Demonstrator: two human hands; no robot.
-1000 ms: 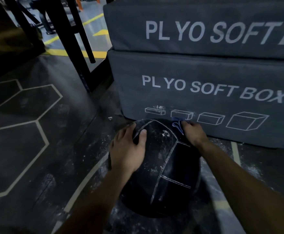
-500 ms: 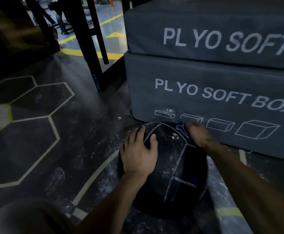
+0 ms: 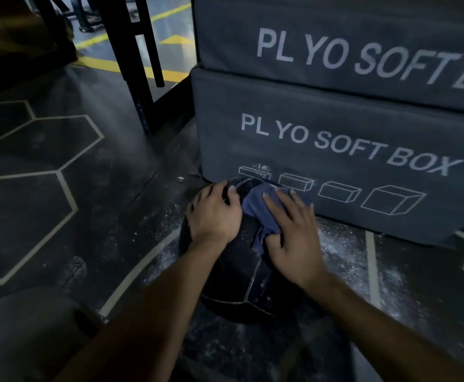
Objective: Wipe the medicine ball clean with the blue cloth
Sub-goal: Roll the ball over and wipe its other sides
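A black medicine ball (image 3: pixel 242 282) with pale seam lines and chalk dust rests on the dark gym floor, against the lower grey box. My left hand (image 3: pixel 214 216) lies flat on the ball's upper left, fingers spread over the top. My right hand (image 3: pixel 291 238) presses the blue cloth (image 3: pixel 255 208) onto the ball's upper right; the cloth spreads out under my palm and fingers, with a fold pinched by my thumb.
Two stacked grey foam boxes (image 3: pixel 335 139) marked "PLYO SOFT BOX" stand right behind the ball. A black metal rack leg (image 3: pixel 131 70) rises at the upper left. White chalk dust (image 3: pixel 338 244) is scattered on the floor. My knee (image 3: pixel 27 334) shows at the lower left.
My right hand has moved from the ball's far top edge toward me, and the cloth, bunched before, now lies spread under it. My left hand stays on the ball.
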